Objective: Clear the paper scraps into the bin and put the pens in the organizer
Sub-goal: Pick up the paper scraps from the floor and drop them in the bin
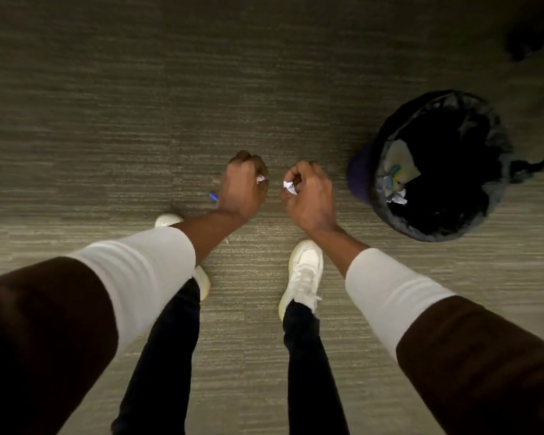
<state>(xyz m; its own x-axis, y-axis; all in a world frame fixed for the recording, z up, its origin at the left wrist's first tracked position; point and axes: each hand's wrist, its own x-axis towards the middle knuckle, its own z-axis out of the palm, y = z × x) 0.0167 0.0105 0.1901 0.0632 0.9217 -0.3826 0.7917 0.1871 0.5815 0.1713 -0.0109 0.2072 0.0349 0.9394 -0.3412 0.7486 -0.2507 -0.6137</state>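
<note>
I can read no writing or brand anywhere. My left hand [244,186] is curled into a fist around a crumpled white paper scrap [261,178], with a blue pen [213,197] poking out beside it. My right hand [308,193] is clenched on another wrinkled scrap [289,187]. The round bin [437,166], lined with a glossy black bag, stands near on the right on ribbed grey carpet [139,105], more scraps inside it.
</note>
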